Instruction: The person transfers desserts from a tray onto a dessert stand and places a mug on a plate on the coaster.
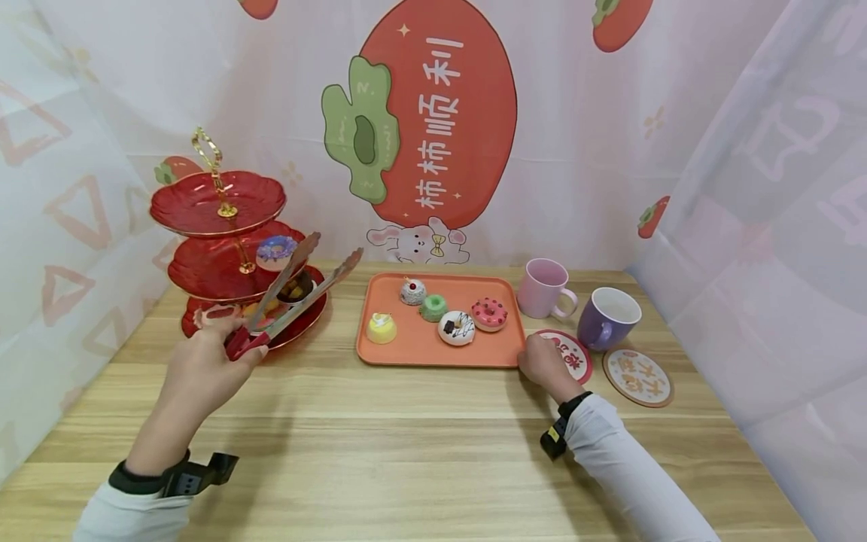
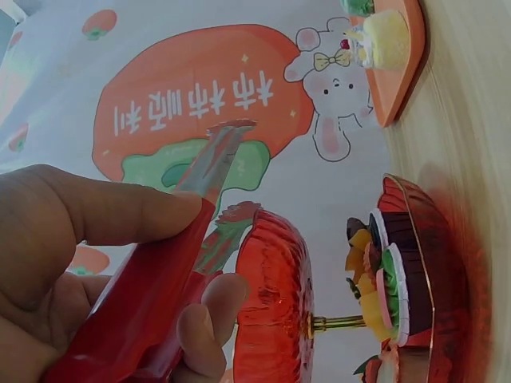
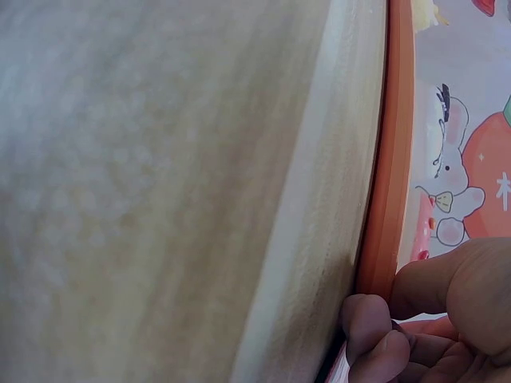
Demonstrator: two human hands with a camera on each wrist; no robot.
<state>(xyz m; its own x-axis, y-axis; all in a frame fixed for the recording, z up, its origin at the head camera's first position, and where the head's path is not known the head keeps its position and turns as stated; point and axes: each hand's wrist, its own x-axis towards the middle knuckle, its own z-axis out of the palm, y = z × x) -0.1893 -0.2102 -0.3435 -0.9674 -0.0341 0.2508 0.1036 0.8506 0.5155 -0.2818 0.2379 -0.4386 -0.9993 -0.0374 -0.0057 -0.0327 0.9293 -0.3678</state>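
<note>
My left hand [image 1: 203, 373] grips kitchen tongs [image 2: 152, 291] by their red handles, thumb on one arm and fingers on the other. The metal arms are spread with nothing between their tips. In the head view they overlap the right side of a red three-tier stand [image 1: 186, 205]. A purple-topped donut [image 1: 275, 251] sits on its middle tier; cupcakes [image 2: 403, 299] are on the bottom one. My right hand [image 1: 544, 365] pinches the near right corner of an orange tray [image 1: 389, 352], thumb and curled fingers at its rim in the right wrist view.
The tray holds a yellow cake [image 1: 381, 328], a cherry-topped ball [image 1: 412, 291], a green ring cake [image 1: 433, 307], a white donut [image 1: 457, 328] and a pink donut [image 1: 489, 314]. To the right are a pink mug [image 1: 542, 290], a purple mug [image 1: 606, 320] and two round coasters [image 1: 638, 377].
</note>
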